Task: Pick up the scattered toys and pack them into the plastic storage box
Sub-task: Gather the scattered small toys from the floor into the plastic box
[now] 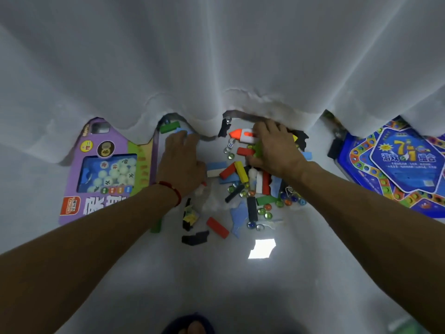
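Scattered toys lie on the pale floor: coloured wooden blocks such as a yellow block and a red block, glass marbles, a white die, black foam pieces and a white-and-orange rocket. My left hand lies palm down, its fingers spread over a light blue piece beside a green block. My right hand rests on the top of the pile, covering the rocket's tail, with its thumb and fingers curled on a green piece. No storage box is in view.
A white curtain hangs over the far edge of the toys. A purple boxed ball game lies at the left, a blue board game at the right. My slippered foot is at the bottom.
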Action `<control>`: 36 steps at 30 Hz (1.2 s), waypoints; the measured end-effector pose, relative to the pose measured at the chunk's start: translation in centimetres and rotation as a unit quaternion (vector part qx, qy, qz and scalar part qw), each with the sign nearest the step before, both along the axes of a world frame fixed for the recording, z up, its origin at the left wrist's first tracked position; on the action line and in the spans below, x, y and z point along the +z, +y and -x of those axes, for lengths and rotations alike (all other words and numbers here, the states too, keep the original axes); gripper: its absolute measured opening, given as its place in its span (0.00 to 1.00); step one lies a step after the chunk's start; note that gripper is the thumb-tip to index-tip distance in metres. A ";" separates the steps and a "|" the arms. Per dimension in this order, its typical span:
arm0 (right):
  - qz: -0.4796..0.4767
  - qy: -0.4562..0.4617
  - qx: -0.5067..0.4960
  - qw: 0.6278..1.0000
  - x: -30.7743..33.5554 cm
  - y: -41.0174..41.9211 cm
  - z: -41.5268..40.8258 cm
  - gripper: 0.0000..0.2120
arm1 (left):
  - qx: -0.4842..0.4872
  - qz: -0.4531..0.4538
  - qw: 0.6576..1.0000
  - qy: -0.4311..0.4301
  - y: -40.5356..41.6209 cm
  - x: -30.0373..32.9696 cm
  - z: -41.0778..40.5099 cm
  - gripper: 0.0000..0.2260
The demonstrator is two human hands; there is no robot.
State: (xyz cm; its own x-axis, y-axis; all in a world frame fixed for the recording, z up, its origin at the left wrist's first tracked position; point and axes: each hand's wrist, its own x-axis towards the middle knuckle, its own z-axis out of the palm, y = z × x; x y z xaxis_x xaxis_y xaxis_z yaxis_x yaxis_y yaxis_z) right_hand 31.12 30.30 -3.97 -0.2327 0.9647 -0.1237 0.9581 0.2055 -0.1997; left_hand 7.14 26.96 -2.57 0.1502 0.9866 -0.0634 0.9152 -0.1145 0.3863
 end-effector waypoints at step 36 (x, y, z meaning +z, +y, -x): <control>0.098 0.389 -0.363 0.841 10.6 -26.2 -3.5 0.32 | -0.340 0.062 0.932 -0.109 -27.0 -3.2 -7.7 0.07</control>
